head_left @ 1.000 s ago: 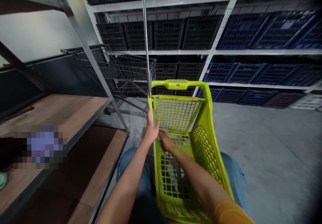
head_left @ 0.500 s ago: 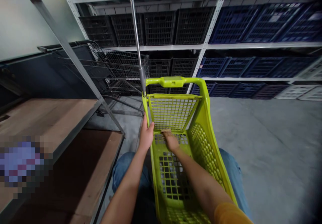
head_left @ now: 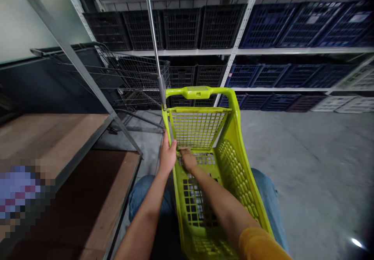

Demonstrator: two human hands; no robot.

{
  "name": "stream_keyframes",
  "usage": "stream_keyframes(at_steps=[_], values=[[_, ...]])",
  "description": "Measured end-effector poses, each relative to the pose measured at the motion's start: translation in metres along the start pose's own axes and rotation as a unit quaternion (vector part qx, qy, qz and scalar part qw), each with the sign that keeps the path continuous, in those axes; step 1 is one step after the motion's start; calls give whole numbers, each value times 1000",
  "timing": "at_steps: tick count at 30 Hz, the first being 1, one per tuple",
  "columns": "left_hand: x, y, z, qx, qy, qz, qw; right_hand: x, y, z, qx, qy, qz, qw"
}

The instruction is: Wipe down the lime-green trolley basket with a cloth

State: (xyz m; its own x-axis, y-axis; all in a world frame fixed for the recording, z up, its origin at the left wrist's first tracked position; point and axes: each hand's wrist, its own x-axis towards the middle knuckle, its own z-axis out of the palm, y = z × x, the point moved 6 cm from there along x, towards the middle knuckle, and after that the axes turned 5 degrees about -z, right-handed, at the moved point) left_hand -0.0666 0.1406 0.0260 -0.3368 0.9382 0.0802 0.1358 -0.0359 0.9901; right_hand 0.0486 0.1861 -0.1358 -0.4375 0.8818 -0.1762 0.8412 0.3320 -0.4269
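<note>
Between my knees stands a lime-green plastic shopping cart (head_left: 242, 151) with a metal pole (head_left: 153, 30) rising from its left corner. My left hand (head_left: 168, 155) is closed around the cart's left rim, thumb on the inner side. Inside the basket, my right hand (head_left: 188, 160) presses a small beige cloth (head_left: 184, 149) against the bottom left corner, below the hinged grid panel (head_left: 198, 129). Its fingertips are partly hidden by the hand itself.
Left of me is a metal-framed rack with wooden shelves (head_left: 70, 135); a pixelated item (head_left: 17, 191) lies on it. A wire shopping cart (head_left: 131, 73) stands behind. Shelving with black crates (head_left: 181, 28), blue crates (head_left: 269, 24) and white crates (head_left: 333, 103) lines the back. Grey floor (head_left: 309, 151) extends right.
My right hand has slid left with the cloth, toward the basket's left wall. My left hand keeps its hold on the rim. The whole view has shifted slightly.
</note>
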Motion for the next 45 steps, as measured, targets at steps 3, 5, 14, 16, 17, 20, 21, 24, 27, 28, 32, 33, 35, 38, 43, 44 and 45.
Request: stream_keyframes(at_steps=[3, 5, 14, 16, 17, 20, 21, 24, 27, 28, 32, 33, 35, 38, 43, 44, 45], values=[[-1, 2, 3, -8, -11, 1, 1000, -21, 56, -24, -26, 42, 66, 997], [-2, 3, 5, -6, -11, -1, 1000, -32, 80, -32, -39, 64, 126, 989], [-8, 3, 1, 6, -1, -2, 1000, -10, 9, 8, -13, 49, 51, 997], [-10, 1, -2, 11, 0, -11, 1000, -15, 23, 0, -25, 45, 46, 998], [-10, 0, -3, 10, 2, -14, 1000, -20, 37, -7, -35, 46, 59, 997], [-11, -1, -4, 6, 12, -20, 1000, -34, 79, -31, -61, 59, 131, 988], [-11, -2, -4, 7, 16, -22, 1000, -36, 85, -36, -64, 62, 150, 985], [-11, -2, -3, 9, 26, -24, 999, -27, 66, -29, -62, 62, 165, 982], [-12, 0, -4, 20, 32, -20, 999, -10, 14, -5, -50, 53, 106, 992], [-13, 0, -5, 24, 35, -20, 999, -7, 0, 1, -46, 50, 76, 995], [-14, 1, -8, 39, 37, -17, 998, -10, -10, 7, -40, 40, -4, 998], [-14, 1, -8, 43, 34, -14, 998, -13, -3, 5, -45, 40, -8, 998], [-13, 1, -5, 48, 23, -12, 999, -16, 12, 2, -69, 39, -1, 997], [-10, 0, 1, 41, 14, -17, 999, -15, 24, 1, -100, 29, 22, 994], [-7, 2, 9, 31, 8, -17, 999, -17, 52, -11, -114, 30, 62, 991], [-6, 2, 10, 26, 8, -17, 999, -21, 63, -16, -120, 32, 74, 989], [-7, 2, 10, 21, 9, -17, 1000, -26, 75, -21, -126, 36, 88, 988]])
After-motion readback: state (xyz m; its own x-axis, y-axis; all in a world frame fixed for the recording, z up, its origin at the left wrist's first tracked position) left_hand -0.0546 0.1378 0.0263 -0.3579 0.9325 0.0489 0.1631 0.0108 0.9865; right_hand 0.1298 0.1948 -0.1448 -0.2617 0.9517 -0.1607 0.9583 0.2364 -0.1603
